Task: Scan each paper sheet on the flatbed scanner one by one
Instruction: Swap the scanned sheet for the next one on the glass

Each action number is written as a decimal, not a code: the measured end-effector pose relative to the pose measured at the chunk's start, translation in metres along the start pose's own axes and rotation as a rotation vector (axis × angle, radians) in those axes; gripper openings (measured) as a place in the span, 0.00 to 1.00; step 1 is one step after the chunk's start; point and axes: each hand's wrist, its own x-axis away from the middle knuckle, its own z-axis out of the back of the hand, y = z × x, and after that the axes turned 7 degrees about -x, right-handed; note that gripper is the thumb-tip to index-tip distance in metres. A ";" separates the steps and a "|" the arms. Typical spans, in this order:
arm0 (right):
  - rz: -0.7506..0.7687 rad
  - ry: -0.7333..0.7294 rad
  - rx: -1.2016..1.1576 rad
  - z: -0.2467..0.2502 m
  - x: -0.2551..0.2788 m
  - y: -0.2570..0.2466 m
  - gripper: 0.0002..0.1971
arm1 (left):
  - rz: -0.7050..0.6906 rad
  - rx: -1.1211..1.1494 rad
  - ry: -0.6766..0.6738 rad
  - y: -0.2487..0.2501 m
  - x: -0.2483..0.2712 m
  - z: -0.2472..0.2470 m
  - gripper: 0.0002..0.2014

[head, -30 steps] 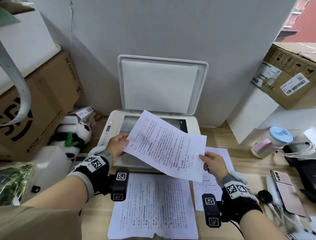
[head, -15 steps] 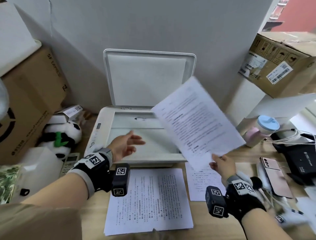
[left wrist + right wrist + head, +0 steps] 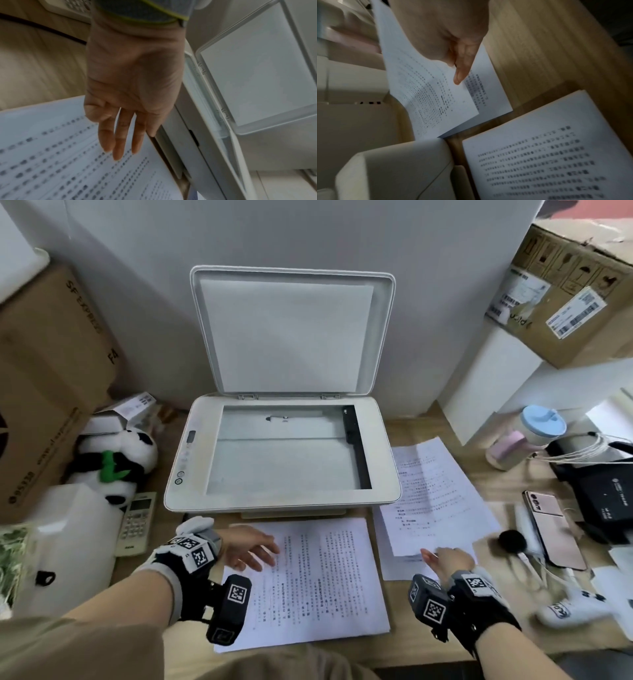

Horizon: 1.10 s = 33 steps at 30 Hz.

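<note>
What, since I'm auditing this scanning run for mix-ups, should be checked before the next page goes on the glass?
1. Scanner lid raised: ok.
2. Scanner glass bare: ok.
3. Left hand open over the front stack: ok.
4. Right hand free: not ok, it pinches the loose sheet.
5. Loose sheet square on the right pile: not ok, askew.
</note>
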 end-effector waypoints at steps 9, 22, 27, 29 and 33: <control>0.030 0.064 0.351 0.019 -0.018 0.044 0.22 | 0.068 0.233 0.296 -0.021 -0.015 0.000 0.10; 0.215 -0.053 0.657 -0.008 0.025 0.046 0.18 | 0.104 0.355 0.530 -0.050 -0.029 0.003 0.12; 0.301 -0.204 0.941 -0.037 0.026 0.061 0.16 | 0.096 0.391 0.512 -0.063 -0.026 0.008 0.15; 0.315 -0.237 1.025 -0.044 0.027 0.066 0.15 | 0.081 0.414 0.498 -0.067 -0.025 0.007 0.15; 0.342 -0.233 1.108 -0.054 0.028 0.069 0.03 | 0.013 0.432 0.479 -0.072 -0.018 0.006 0.13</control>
